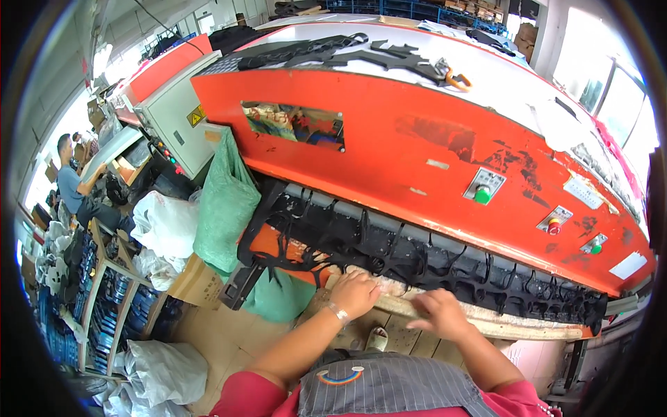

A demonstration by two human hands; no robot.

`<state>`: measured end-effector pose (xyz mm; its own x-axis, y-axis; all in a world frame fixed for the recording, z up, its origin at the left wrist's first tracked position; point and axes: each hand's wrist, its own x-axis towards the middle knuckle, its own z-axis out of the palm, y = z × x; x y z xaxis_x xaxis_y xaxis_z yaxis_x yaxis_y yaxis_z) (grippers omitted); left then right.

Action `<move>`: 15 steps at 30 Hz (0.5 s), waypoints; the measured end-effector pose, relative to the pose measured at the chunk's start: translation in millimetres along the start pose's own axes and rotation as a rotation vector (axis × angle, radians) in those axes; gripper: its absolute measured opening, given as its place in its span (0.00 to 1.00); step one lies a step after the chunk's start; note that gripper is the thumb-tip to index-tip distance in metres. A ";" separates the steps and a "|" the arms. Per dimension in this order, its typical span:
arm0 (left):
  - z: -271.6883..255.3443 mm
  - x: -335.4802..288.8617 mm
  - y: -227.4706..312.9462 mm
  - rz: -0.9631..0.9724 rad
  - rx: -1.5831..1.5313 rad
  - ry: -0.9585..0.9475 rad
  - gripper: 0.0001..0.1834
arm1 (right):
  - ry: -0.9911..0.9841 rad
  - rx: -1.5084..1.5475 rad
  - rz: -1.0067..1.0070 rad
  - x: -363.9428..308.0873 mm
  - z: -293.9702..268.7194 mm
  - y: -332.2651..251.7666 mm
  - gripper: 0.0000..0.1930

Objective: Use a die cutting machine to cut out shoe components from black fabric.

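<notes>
A long black sheet riddled with cut-out holes (326, 244) lies along the bed of a large orange machine (389, 139). My left hand (354, 293), a bracelet at its wrist, is at the bed's front edge by the sheet's near border. Its fingers are bent and partly hidden, so I cannot make out what they hold. Further right, my right hand (442, 315) is over the pale worn board (500, 325) along the bed's front. Slightly blurred, it is open, its thumb apart from the fingers, and nothing shows in it.
Push buttons, one of them a green button (483, 194), sit on the machine's front. Black scraps (389, 59) lie on its white top. At left are a green sack (226, 201), a cardboard box (198, 281) and a rack of blue parts (104, 313). A person (76, 184) sits beyond.
</notes>
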<state>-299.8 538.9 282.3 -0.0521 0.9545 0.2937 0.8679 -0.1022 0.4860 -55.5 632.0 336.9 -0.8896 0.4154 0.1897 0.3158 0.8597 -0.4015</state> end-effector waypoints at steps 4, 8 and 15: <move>7.8 -7.3 -0.7 -0.110 0.066 0.088 0.13 | -0.078 -0.200 0.138 22.4 58.2 -31.1 0.26; 4.5 -6.5 -6.2 -0.113 0.039 0.097 0.14 | -0.060 -0.190 0.258 28.7 58.0 -35.1 0.24; -16.5 -27.8 -51.5 -0.178 -0.196 -0.359 0.15 | -0.591 0.136 0.009 82.9 36.1 -22.5 0.14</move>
<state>-351.2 512.9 262.6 0.0127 0.9952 -0.0967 0.7489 0.0546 0.6604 -148.3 636.4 329.3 -0.9319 0.1538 -0.3284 0.3141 0.7950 -0.5189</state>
